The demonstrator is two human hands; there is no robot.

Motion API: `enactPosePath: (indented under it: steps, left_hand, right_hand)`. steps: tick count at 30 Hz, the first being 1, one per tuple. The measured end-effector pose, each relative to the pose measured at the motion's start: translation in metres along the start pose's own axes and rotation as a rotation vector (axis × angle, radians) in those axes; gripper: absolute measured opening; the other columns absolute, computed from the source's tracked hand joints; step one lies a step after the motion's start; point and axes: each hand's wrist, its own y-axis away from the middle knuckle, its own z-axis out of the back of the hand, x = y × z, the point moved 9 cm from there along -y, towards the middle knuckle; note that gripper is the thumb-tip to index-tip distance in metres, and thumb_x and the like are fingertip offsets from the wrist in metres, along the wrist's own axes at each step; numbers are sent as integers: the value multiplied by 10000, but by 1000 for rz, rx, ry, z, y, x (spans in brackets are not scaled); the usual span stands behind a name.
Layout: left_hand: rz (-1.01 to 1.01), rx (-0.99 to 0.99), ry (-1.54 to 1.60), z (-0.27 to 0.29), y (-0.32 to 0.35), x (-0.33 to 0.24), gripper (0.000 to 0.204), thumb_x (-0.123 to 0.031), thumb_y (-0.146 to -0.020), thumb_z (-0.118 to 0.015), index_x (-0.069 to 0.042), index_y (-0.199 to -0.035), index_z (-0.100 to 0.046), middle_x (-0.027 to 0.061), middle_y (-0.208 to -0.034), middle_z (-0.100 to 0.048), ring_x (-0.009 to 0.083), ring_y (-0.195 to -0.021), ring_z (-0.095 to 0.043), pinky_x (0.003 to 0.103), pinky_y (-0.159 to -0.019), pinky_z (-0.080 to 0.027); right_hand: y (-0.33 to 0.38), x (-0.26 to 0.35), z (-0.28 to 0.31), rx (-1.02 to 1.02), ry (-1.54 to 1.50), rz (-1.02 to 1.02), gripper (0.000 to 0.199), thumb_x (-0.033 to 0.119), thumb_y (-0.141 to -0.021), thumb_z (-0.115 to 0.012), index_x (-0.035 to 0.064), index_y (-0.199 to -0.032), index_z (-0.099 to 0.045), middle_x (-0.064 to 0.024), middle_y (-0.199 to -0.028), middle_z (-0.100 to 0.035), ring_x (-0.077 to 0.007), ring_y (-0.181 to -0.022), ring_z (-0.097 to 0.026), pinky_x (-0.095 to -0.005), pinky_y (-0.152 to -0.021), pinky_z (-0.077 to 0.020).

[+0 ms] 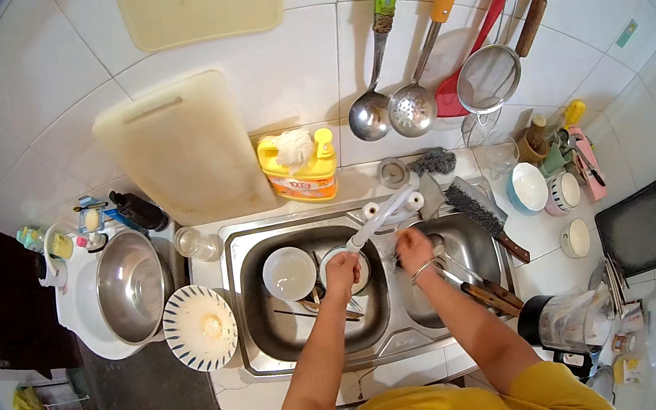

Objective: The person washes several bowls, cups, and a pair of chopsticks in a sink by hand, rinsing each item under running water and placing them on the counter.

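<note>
My left hand (pixel 342 274) is closed at the tip of the white tap spout (pixel 382 219), above the left basin; whether it grips the spout or something small is hidden. Just right of it, over the divider, my right hand (pixel 415 249) has its fingers curled, and what they hold does not show. A bracelet circles that wrist. Under the hands, the left basin (pixel 267 335) contains a white bowl (pixel 289 273), a second bowl (pixel 363 271) partly behind my left hand, and several chopsticks (pixel 298 314). Long-handled utensils (pixel 490 298) lean out of the right basin (pixel 471 244).
A knife (pixel 510 245) and a dark brush (pixel 474 206) lie at the right rim. A yellow jug (pixel 300 177) and cutting board (pixel 186 150) stand behind. Left are a striped bowl (pixel 202 341) and steel basin (pixel 130 275); right, a blue bowl (pixel 528 187) and clear-sided pitcher (pixel 565 322).
</note>
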Motion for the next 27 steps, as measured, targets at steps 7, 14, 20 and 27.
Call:
enactPosePath:
  steps: [7,14,20,27]
  left_hand:
    - [18,145,-259,-16,17,-11,669,-524,-907,-198,-11,-1047,-604,124,-1018,-610,241,-1085,-461,324,-996,-243]
    - [-32,-11,-335,17,28,5,592,-546,-859,-370,-101,-1243,-435,55,-1218,-453,203,-1148,-367,383,-922,-300]
    - [194,-13,-119,8,51,32,446,-418,-834,-552,-136,-1165,-452,8,-1045,-499,150,-922,-514,327,-740,-419]
    - [-13,-41,165,39,53,10,101,-194,-877,-521,-96,-905,-521,6,-787,-562,129,-655,-540,278,-592,-460]
  right_hand:
    - [-88,1,75,-385,359,306,363,118,-774,-553,-13,-1110,-520,-256,-1112,-508,-362,-1056,-478,-391,-895,-386]
    - [-70,-18,74,-69,250,-74,238,191,-731,-620,-26,-804,-556,-202,-787,-593,-346,-740,-573,-389,-678,-451]
    - [40,33,2,358,-162,100,190,157,-801,-609,2,-807,-499,11,-588,-426,-49,-551,-381,-227,-482,-335]
    - [49,54,-60,446,91,99,230,268,-780,-594,40,-772,-620,-167,-697,-591,-314,-639,-557,-343,-604,-443]
